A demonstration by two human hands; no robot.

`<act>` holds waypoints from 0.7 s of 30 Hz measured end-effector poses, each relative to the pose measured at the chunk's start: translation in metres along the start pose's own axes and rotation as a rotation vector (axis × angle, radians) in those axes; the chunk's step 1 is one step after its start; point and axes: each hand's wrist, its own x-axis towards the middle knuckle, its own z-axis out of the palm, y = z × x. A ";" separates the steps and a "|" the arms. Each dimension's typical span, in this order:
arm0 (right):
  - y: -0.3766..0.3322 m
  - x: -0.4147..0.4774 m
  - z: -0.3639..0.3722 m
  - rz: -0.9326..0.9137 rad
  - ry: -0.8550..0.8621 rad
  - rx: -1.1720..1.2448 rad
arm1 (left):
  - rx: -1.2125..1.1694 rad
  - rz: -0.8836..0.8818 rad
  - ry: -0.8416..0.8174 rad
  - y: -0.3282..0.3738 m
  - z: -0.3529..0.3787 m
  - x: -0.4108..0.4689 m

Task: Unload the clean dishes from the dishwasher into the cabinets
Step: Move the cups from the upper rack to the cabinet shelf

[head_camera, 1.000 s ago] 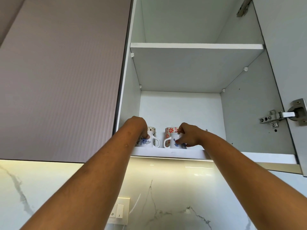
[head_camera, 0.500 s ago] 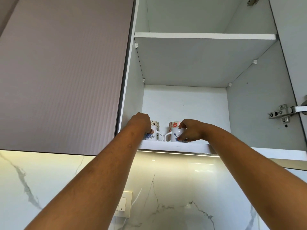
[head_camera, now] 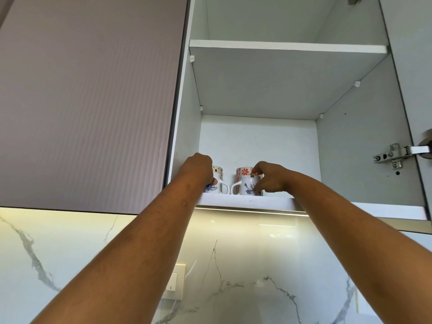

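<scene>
The fingers (head_camera: 253,176) of the right hand (head_camera: 271,177) were curled and pinched the right blue-flowered mug (head_camera: 245,187), one tip at its rim and another low on its wall. The left hand (head_camera: 198,170) was wrapped round the left blue-flowered mug (head_camera: 213,188). Only one fingertip (head_camera: 214,182) showed, by the top of the handle, while the back of the hand hid the rest, so how they lay could not be told.

Both mugs stood upright on the front edge of the bottom shelf (head_camera: 247,201) of the open cabinet (head_camera: 355,148). Their handles pointed inward at each other, close but apparently not touching. Each hand sat on the outer side of its own mug, so neither had to cross over.

Directly behind them stood a red-flowered mug (head_camera: 244,171) and a cream patterned mug (head_camera: 217,170), just beside or touching the front pair. That left little room to push deeper. The placing looked almost finished, and the likely next move was to let go and draw the hands back and down, off the shelf edge. A careless pull could drag a mug over the lip.

The upper shelf (head_camera: 287,46) showed only its underside. A hinge (head_camera: 392,155) sat on the right wall, and a closed door (head_camera: 93,101) lay to the left.
</scene>
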 end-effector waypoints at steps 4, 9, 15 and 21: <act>-0.007 -0.014 -0.006 -0.057 0.176 0.019 | -0.031 0.082 0.177 0.002 -0.010 -0.019; -0.024 -0.035 -0.007 -0.096 0.276 0.018 | -0.068 0.084 0.166 0.006 -0.024 -0.047; -0.038 -0.075 -0.013 -0.180 0.457 0.299 | -0.285 0.173 0.438 0.034 -0.031 -0.095; -0.018 -0.164 0.024 -0.126 0.598 0.730 | -0.549 0.231 0.594 0.085 0.030 -0.181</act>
